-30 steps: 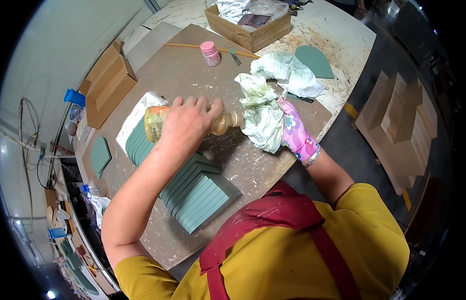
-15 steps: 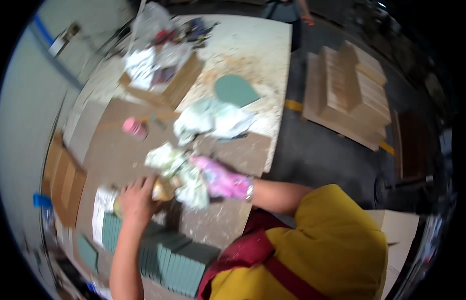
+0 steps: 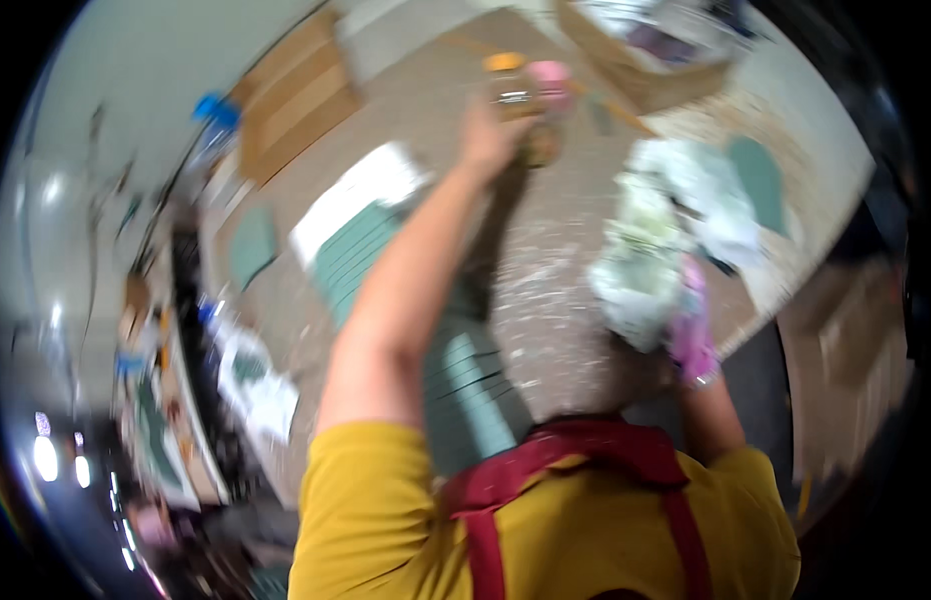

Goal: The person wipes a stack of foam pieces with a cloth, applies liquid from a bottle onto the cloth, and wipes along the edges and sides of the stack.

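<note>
My left hand (image 3: 488, 137) reaches far across the table, its fingers closed round a clear bottle (image 3: 513, 97) with an orange cap. Right beside that bottle stands a pink container (image 3: 552, 84). On the right, my right hand (image 3: 692, 315) wears a pink patterned glove and grips a crumpled whitish-green cloth (image 3: 635, 270). Under my left forearm runs a row of green flat pieces (image 3: 355, 255), with white paper (image 3: 360, 195) at its far end. Motion blur softens the fingers of both hands.
More white cloth (image 3: 710, 195) lies beyond the right hand, next to a rounded green piece (image 3: 755, 185). A cardboard box (image 3: 635, 80) with plastic bags stands at the far right. At the left are another cardboard box (image 3: 295, 95) and a loose green piece (image 3: 252, 245).
The view has turned to the left. My left hand has moved from the end of the green row to beside the pink container, with the bottle in it. My right hand still grips the cloth.
</note>
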`<state>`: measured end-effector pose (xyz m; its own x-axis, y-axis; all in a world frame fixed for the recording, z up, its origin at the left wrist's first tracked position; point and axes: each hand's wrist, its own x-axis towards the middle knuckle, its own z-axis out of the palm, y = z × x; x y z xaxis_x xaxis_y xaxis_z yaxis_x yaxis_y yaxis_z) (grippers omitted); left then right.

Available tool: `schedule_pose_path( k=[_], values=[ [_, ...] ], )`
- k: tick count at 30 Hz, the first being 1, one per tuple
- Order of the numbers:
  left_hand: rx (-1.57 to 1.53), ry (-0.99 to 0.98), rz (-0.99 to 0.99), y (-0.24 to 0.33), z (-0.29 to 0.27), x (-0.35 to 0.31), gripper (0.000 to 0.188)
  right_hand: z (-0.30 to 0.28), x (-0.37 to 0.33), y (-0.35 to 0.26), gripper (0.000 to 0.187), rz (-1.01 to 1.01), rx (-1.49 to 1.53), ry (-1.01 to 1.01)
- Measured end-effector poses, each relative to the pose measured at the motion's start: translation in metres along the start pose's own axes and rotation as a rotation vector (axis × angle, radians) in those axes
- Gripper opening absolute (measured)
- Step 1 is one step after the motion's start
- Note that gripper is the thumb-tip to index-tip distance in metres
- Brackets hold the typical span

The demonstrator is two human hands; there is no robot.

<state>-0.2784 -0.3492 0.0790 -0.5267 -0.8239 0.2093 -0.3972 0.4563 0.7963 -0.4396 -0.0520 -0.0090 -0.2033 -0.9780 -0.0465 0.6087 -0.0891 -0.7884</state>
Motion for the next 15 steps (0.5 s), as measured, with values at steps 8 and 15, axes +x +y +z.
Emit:
schedule_pose_path(
  k=[8, 15],
  values=[
    [0.060, 0.318, -0.157, -0.033, -0.235, -0.109, 0.050, 0.058, 0.014, -0.014, 0.043, 0.108, 0.316, 0.022],
    [-0.282, 0.249, -0.328, -0.100, -0.243, -0.226, 0.045, 0.157, 0.070, -0.039, 0.036, -0.563, -0.894, -0.202]
  ],
)
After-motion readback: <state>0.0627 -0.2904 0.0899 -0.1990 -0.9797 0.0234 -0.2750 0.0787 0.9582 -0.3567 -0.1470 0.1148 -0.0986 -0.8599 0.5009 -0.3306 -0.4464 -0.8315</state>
